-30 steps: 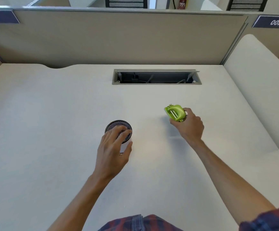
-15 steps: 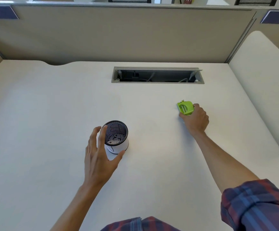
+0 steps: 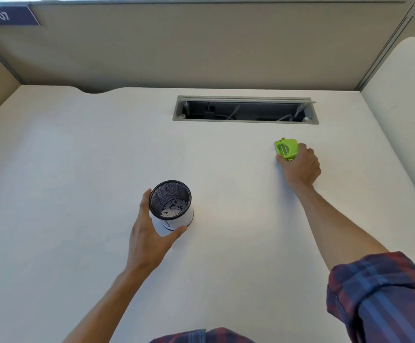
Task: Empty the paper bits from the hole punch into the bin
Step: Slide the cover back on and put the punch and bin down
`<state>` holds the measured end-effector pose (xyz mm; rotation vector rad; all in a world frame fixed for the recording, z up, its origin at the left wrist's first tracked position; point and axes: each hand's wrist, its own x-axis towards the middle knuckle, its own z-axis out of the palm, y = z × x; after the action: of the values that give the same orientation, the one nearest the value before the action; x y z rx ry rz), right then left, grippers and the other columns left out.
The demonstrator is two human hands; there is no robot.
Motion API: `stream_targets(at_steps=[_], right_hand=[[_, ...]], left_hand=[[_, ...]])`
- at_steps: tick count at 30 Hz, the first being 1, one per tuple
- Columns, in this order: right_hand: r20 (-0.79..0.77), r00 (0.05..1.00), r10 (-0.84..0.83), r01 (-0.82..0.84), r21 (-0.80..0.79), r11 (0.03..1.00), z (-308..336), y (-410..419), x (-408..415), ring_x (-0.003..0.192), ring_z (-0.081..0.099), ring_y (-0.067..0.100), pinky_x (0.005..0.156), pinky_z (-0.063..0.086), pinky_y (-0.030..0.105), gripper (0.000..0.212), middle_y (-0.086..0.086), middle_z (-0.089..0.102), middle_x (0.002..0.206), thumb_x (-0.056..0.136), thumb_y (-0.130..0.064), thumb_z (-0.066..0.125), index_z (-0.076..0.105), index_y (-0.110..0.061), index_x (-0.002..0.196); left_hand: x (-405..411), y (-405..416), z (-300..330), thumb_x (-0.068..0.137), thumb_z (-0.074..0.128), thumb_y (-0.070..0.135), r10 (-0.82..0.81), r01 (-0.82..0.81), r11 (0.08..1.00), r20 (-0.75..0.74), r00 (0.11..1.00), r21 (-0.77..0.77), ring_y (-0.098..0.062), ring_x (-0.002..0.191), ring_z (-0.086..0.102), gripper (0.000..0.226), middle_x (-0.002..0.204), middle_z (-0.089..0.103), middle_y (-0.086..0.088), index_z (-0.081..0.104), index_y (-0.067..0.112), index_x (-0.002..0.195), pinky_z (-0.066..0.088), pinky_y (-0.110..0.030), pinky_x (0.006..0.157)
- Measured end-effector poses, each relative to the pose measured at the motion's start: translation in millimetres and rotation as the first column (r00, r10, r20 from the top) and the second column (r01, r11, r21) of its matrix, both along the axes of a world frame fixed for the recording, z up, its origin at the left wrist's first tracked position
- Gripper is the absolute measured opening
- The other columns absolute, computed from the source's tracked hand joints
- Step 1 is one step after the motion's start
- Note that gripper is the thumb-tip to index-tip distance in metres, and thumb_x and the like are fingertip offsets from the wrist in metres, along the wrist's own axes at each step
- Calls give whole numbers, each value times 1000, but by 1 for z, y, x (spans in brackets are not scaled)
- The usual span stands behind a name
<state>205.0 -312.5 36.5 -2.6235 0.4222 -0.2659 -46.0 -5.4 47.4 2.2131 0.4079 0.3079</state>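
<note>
A small green hole punch rests on the desk at the right, with my right hand gripping its near side. A little round bin, black mesh inside with a white wall, stands upright mid-desk. White paper bits lie on its bottom. My left hand cups the bin's left and near side, fingers spread, thumb touching its base at the front.
An open cable slot is cut into the white desk behind both objects. Beige partition walls close off the back and sides. A second desk surface adjoins at the right.
My right hand carried the punch away from the bin, farther right and back, down to the desk. My left hand slid off the bin's rim to its left side, uncovering the paper bits.
</note>
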Motion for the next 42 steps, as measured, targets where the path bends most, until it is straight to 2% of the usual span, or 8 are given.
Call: stream_targets(at_steps=[6,9,12,15,20,25,37,42], right_hand=[[-3,1000,1,0,26,1000,-5,-2,-2,112,55,41,79,47,46,80,19,58,123,74,-50,77,44,-5,132],[32,999,4,-6,62,998,-16,-1,-19,121,51,40,88,48,49,90,19,48,140,77,-51,74,34,-4,143],[69,997,25,-30,81,996,-29,0,-39,125,49,42,99,45,49,86,19,42,149,86,-51,65,30,-2,147],[69,997,26,-33,99,995,-31,-1,-46,129,47,43,102,44,50,84,19,39,152,88,-48,63,26,-4,150],[122,992,38,-50,97,994,-28,1,-49,120,52,44,96,47,51,76,18,43,147,87,-44,66,32,-10,147],[186,980,67,-77,43,996,-31,0,-49,107,58,44,89,50,50,60,18,49,137,87,-38,67,43,-11,134],[203,971,125,-113,-69,991,-35,-1,-45,119,55,40,95,43,49,51,21,56,132,91,-34,64,50,-8,133],[175,975,137,-112,-144,983,-34,0,-38,116,56,39,91,43,50,49,17,59,131,92,-35,62,51,-13,135]], left_hand=[[9,-4,-7,65,92,25,46,-47,991,-17,999,-123,-12,105,58,111,119,57,24,23,36,151,42,-24,88],[12,-5,-12,63,93,23,64,-70,983,-41,997,-168,13,95,60,106,109,56,41,30,38,146,45,-18,79],[16,-5,-16,60,94,21,82,-92,977,-64,995,-190,27,87,56,102,106,57,37,35,36,142,45,-14,71],[24,-1,-18,58,95,23,75,-87,978,-69,995,-190,15,89,62,101,104,60,33,36,36,140,44,-8,68],[52,9,-18,59,94,24,66,-71,981,-34,997,-182,-21,97,66,102,109,64,16,37,29,143,54,-34,84],[89,25,-23,61,92,25,77,-76,986,4,997,-151,-20,97,66,99,105,59,24,36,29,142,54,-35,86],[171,56,-34,63,90,31,121,-124,988,-38,992,-89,-36,119,57,99,127,65,-8,34,20,145,50,-46,94],[193,65,-35,63,89,33,106,-108,992,-32,994,-63,-33,115,60,101,126,67,-7,32,22,145,44,-34,83]])
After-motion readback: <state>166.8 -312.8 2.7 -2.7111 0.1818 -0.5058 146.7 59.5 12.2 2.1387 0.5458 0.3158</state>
